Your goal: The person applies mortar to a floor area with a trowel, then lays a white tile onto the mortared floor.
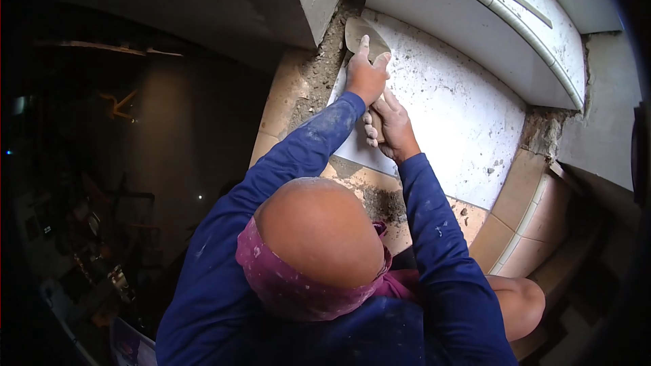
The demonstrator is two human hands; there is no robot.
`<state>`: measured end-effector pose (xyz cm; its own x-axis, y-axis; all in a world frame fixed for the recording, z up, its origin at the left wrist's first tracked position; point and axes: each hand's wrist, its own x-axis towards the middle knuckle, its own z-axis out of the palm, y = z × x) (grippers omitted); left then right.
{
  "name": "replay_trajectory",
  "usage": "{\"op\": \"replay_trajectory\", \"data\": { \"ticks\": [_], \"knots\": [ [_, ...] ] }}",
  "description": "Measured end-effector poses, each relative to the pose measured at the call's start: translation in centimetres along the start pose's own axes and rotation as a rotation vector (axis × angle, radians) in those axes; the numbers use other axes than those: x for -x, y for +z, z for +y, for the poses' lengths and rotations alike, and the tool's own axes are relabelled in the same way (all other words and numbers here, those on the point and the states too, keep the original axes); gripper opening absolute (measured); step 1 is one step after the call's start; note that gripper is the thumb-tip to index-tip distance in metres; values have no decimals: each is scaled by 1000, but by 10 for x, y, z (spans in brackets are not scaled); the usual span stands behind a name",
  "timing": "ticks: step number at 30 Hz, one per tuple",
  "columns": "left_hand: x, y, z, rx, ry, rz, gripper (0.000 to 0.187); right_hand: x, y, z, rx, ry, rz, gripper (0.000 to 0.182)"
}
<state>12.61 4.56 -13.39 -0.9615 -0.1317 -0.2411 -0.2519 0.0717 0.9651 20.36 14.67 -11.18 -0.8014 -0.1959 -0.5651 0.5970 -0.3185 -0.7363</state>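
The grey blade of a trowel (359, 30) lies at the upper left corner of a white tile (447, 102), against a strip of rough mortar. My left hand (367, 73) grips the trowel near its blade, with one finger stretched along the metal. Just below it, my right hand (395, 124) is closed around the trowel's light handle, its fingers dusty. The two hands nearly touch. Grey crumbs are scattered over the tile.
A white curved step (468, 24) rises behind the tile. Peach edge tiles (277, 102) run along the left, and more (512, 220) lie at the right. Loose debris (385, 205) sits below the tile. A head in a magenta headband (291, 278) fills the lower middle.
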Motion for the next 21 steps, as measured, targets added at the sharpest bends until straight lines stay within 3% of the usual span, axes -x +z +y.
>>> {"op": "replay_trajectory", "data": {
  "ticks": [1,5,7,10,11,14,16,19,21],
  "knots": [
    [1,2,-2,-23,2,-4,73,3,-1,1,-108,21,-21,64],
    [9,-13,-15,5,-25,-62,70,8,4,11,535,-99,123,63],
    [13,-15,-27,94,-38,-92,68,-5,1,32,745,-334,214,63],
    [-19,-13,-33,243,17,-74,65,-33,11,24,926,-517,267,63],
    [-21,-18,-27,152,54,-35,63,-38,17,20,1014,-605,283,63],
    [-21,-28,-38,406,-42,-94,63,-29,33,15,917,-436,284,61],
    [-27,-20,-31,253,8,-9,63,-42,19,20,884,-501,254,62],
    [-24,6,-37,265,-44,82,63,-37,-10,1,904,-392,163,62],
    [-12,14,-19,410,-130,40,63,-27,-27,-17,865,-238,92,62]
  ]
}}
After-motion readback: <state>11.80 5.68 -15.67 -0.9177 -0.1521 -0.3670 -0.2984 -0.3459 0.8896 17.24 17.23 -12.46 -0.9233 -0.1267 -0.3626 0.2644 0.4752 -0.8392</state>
